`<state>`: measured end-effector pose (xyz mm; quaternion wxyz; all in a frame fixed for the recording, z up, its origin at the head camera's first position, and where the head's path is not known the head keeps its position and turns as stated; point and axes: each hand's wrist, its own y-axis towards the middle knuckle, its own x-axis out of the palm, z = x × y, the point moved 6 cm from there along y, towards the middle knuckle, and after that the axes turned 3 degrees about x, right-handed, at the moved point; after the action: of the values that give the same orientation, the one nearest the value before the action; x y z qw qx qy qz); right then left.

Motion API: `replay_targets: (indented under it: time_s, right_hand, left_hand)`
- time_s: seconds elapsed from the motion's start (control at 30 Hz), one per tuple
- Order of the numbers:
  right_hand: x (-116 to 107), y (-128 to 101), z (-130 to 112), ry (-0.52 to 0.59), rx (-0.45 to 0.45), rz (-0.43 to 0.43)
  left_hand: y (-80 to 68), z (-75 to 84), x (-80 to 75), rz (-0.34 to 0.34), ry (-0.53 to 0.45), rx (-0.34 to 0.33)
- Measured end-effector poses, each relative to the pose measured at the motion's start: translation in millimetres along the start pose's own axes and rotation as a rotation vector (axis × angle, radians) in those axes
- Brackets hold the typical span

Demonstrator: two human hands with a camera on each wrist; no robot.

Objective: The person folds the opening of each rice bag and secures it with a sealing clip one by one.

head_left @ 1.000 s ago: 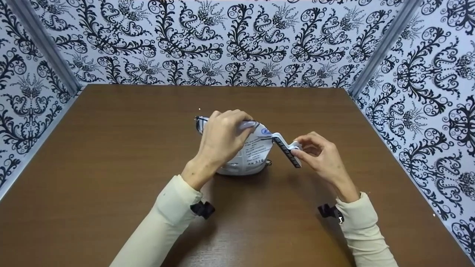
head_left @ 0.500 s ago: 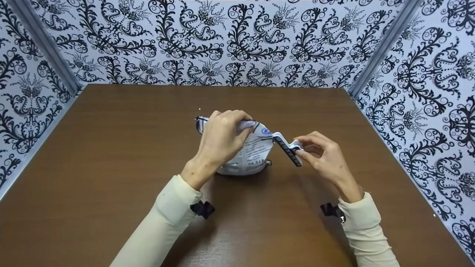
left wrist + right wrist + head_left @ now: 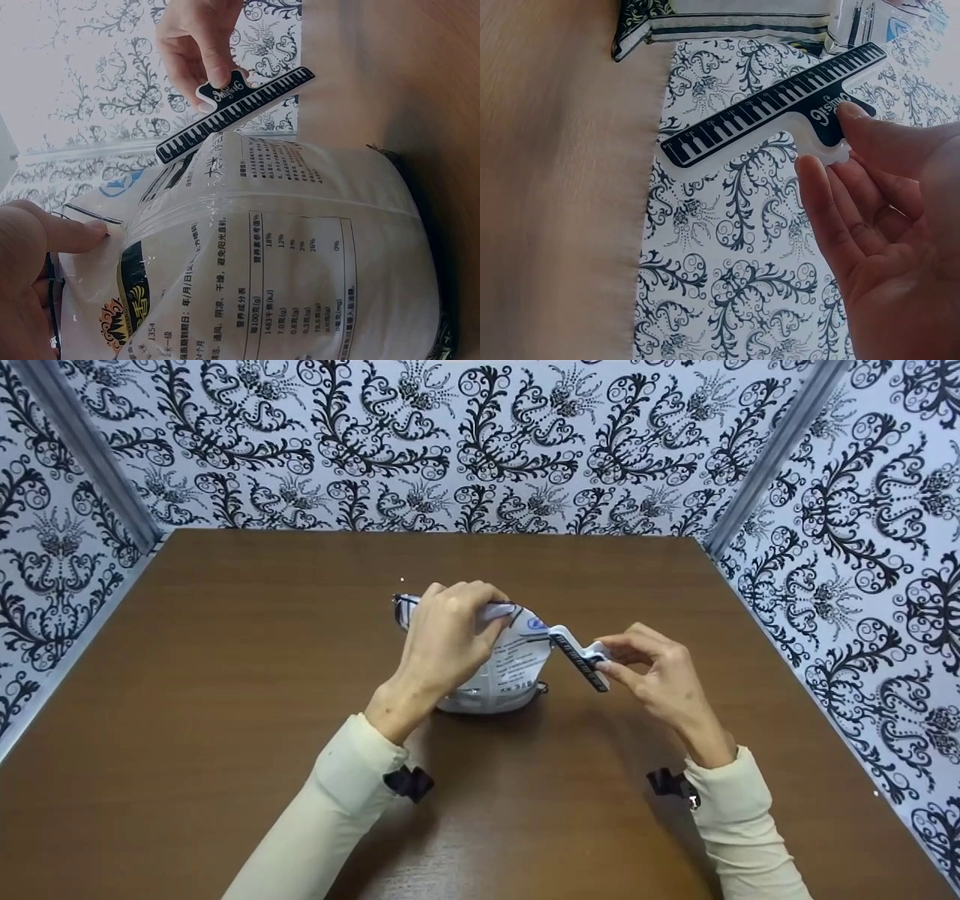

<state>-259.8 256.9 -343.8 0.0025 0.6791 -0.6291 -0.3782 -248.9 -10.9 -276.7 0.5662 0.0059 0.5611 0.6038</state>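
Little is seen to have moved over the last second: the right hand has been shifted slightly along the clip, while the left hand has been kept on the bag.

Nearest the camera, 2 cream sleeves are seen, each with a dark strap at the wrist. Beyond them, the bag is stood near the middle of the brown table. Its top is gripped by the left hand, the fingers being curled over the folded upper edge; in the left wrist view, printed tables and text are shown on the white bag, and a fingertip is pressed against its side.

To the right of the bag, the clip is held by its small tab between the thumb and fingers of the right hand. A black and white piano-key pattern is printed along the clip, and one end is set at the bag's upper right corner; whether the bag is actually clamped cannot be told.

Farthest away, the table is enclosed by walls papered in black and white scrollwork.
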Motion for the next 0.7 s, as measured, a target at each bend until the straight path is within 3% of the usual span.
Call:
replay_targets:
  time_s: [0.7]
  right_hand:
    - [0.9,4.7,-9.1,0.009,-0.031,0.000]
  left_hand:
    - [-1.1,0.8,1.9,0.000,0.011,0.016]
